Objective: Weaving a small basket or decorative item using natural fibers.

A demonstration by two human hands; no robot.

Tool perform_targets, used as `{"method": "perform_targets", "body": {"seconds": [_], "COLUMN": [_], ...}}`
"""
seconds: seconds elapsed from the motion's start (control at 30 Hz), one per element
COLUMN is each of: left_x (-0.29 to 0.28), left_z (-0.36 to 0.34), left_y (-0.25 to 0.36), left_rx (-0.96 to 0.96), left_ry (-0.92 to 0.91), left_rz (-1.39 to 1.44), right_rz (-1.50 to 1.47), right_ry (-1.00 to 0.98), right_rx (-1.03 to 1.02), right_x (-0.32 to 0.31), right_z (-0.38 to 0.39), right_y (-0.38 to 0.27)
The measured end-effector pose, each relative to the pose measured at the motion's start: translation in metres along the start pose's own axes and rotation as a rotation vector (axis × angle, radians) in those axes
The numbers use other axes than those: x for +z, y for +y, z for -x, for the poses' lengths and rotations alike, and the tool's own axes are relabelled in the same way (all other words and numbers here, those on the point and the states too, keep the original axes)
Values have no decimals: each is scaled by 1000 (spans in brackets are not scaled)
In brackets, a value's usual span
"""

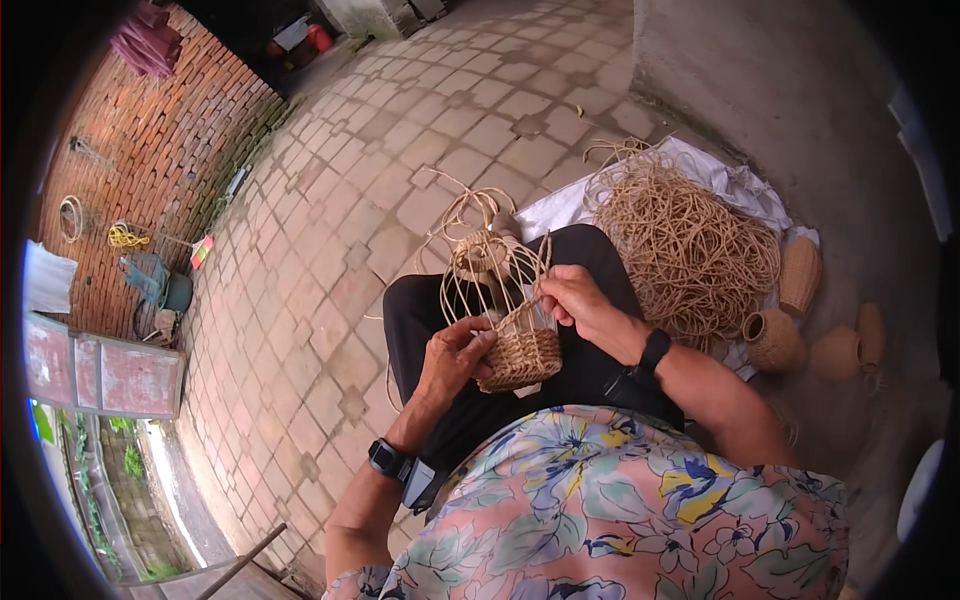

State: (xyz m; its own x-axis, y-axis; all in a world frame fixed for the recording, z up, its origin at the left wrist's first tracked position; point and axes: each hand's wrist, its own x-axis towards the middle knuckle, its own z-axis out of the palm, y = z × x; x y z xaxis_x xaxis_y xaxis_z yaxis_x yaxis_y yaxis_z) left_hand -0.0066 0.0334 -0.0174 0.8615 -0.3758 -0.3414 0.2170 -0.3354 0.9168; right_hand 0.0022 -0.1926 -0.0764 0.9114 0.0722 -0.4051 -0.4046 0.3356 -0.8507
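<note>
On my lap rests a small, partly woven basket (525, 362) of tan straw cord, its lower wall tightly plaited. Long loose strands (455, 290) rise and arch from its rim. My left hand (457, 358) is closed on the basket's left side, with thumb and fingers at the rim. At the upper right of the basket, my right hand (577, 300) pinches a twisted straw cord (543, 262). Beyond the basket, between my knees, is a round coiled straw piece (482, 255), partly hidden by strands.
To the right, a big tangled heap of straw cord (685, 240) lies on a white sheet (550, 208). Several woven straw vessels (775, 342) lie beside it. Paving bricks (340, 260) cover the ground; a brick wall (150, 170) stands left and a grey wall (790, 90) right.
</note>
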Motion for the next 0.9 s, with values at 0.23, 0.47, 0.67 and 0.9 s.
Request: {"method": "perform_targets", "body": {"seconds": [0.23,0.47,0.67,0.9], "left_x": [-4,-7,-8,-12], "left_z": [-9,-32,-37,-32], "left_y": [-1,13,4,-2], "left_rx": [-101,-90,-108,-64], "left_ry": [38,34,16,-38], "left_rz": [-39,-414,-322,-278], "right_rz": [241,394,1068,913], "right_ry": [-56,-237,-36,35], "right_rx": [-319,-318,-624,-543], "right_x": [17,37,55,54], "right_z": [2,-17,-12,6], "right_y": [-30,-46,-27,-16]}}
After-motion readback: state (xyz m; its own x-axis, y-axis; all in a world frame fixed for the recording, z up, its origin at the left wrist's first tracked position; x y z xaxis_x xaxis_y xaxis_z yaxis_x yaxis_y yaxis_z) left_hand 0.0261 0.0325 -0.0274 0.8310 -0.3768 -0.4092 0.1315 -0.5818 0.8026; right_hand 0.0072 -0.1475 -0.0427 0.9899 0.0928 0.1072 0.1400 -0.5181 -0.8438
